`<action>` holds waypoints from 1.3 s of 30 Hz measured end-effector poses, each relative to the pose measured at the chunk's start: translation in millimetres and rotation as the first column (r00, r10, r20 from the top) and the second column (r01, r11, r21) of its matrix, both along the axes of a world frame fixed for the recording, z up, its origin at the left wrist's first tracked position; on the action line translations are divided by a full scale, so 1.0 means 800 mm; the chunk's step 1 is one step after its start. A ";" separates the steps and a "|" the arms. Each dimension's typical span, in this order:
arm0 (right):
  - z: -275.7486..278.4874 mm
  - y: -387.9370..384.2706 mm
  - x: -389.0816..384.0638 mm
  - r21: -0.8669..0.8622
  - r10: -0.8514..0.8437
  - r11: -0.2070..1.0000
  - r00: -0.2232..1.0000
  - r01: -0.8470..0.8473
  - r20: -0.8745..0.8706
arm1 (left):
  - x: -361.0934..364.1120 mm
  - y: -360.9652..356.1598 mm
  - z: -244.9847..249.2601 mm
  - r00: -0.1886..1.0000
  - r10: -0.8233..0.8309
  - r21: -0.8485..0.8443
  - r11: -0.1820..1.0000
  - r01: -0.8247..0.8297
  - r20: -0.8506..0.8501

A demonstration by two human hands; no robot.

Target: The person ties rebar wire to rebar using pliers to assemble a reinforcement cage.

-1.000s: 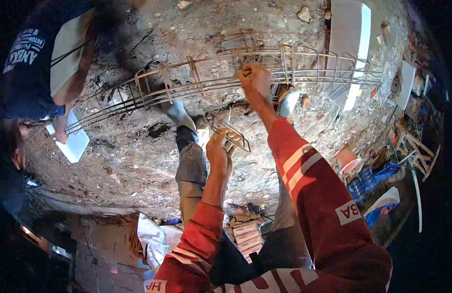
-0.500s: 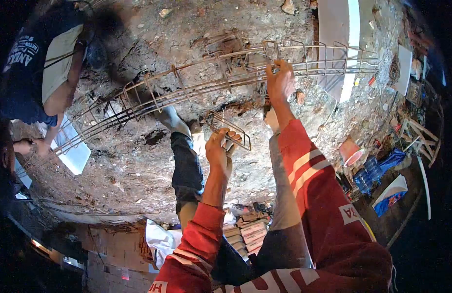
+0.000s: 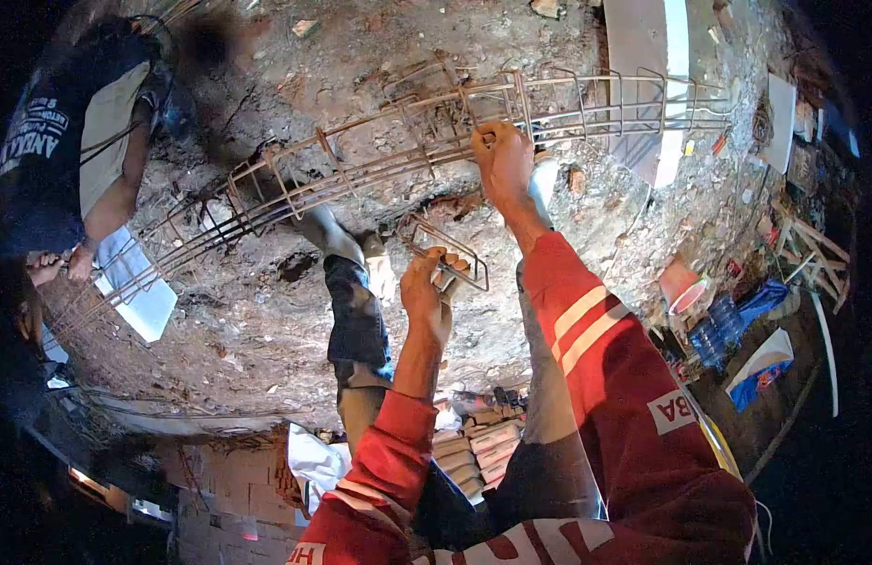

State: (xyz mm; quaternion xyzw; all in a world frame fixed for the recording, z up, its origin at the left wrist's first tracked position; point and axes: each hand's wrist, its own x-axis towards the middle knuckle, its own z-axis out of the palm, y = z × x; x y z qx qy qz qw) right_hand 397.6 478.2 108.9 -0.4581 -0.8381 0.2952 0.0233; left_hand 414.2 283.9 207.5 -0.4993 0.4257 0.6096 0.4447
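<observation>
A long cage of thin steel rods with rectangular stirrups [image 3: 342, 179] runs across the view above the ground. My left hand [image 3: 425, 287] is closed around several loose wire stirrups [image 3: 464, 252], just below the cage. At the cage's middle, my right hand [image 3: 505, 162] has its fingers curled together at the rods, near a stirrup. Whether it grips a rod or something smaller is hidden by the fingers.
A co-worker in a dark shirt [image 3: 40, 141] has hands at the cage's left end, near a white board [image 3: 139, 287]. A pale board [image 3: 636, 94] lies under its right part. Bottles [image 3: 717, 334], a bucket [image 3: 686, 290] and wood scraps [image 3: 805, 247] lie right.
My right hand has moved left along the cage, and its fingers are now curled at the rods. My left hand keeps its hold on the stirrups, nearly still.
</observation>
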 end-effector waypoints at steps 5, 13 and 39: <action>0.003 0.046 0.011 0.150 -0.008 0.989 1.000 0.005 0.023 | -0.001 0.001 -0.002 1.000 0.005 0.002 1.000 -0.005 -0.014; -0.034 0.110 0.030 0.107 0.055 0.992 0.995 -0.064 0.087 | 0.017 0.006 -0.001 1.000 -0.026 -0.015 1.000 0.026 0.014; -0.002 0.267 0.110 0.290 -0.018 0.957 0.996 -0.007 0.085 | 0.091 0.121 0.003 0.988 -0.077 -0.021 0.997 0.074 -0.136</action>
